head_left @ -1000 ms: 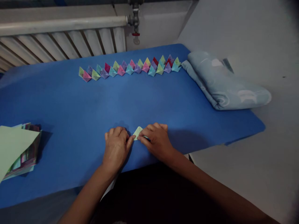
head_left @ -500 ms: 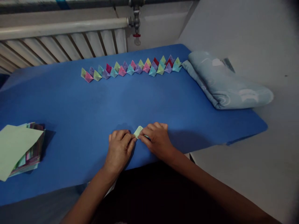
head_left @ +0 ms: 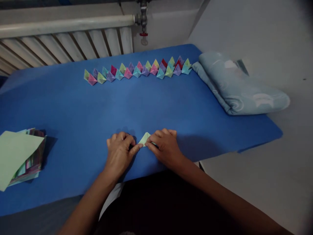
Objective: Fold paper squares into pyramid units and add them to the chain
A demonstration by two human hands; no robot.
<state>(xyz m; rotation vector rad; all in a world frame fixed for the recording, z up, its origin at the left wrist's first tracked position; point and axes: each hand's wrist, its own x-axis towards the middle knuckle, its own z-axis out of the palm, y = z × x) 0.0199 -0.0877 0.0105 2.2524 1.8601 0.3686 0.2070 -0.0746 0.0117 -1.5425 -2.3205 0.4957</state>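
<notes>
A small folded piece of pale green paper (head_left: pixel 145 138), triangular at the top, lies on the blue table between my two hands. My right hand (head_left: pixel 166 146) is closed over its right side, thumb and fingertips pinching the paper and covering that part. At the lower left corner of the paper, the thumb tip of my left hand (head_left: pixel 121 150) touches it. The other left fingers are bent and lifted apart from that thumb, with nothing seen between them.
Two rows of colourful folded paper pieces (head_left: pixel 127 73) stand along the back. A stack of square paper sheets (head_left: pixel 21 156), pale green on top, sits at the left. At right lies a folded grey-blue blanket (head_left: pixel 234 86). Behind the blue table (head_left: pixel 97 109) is a white radiator (head_left: pixel 66 27).
My left fingers have lifted off and shifted left, away from the thumb, which stays at the paper's corner. More of the paper's left side shows. My right hand barely moved.
</notes>
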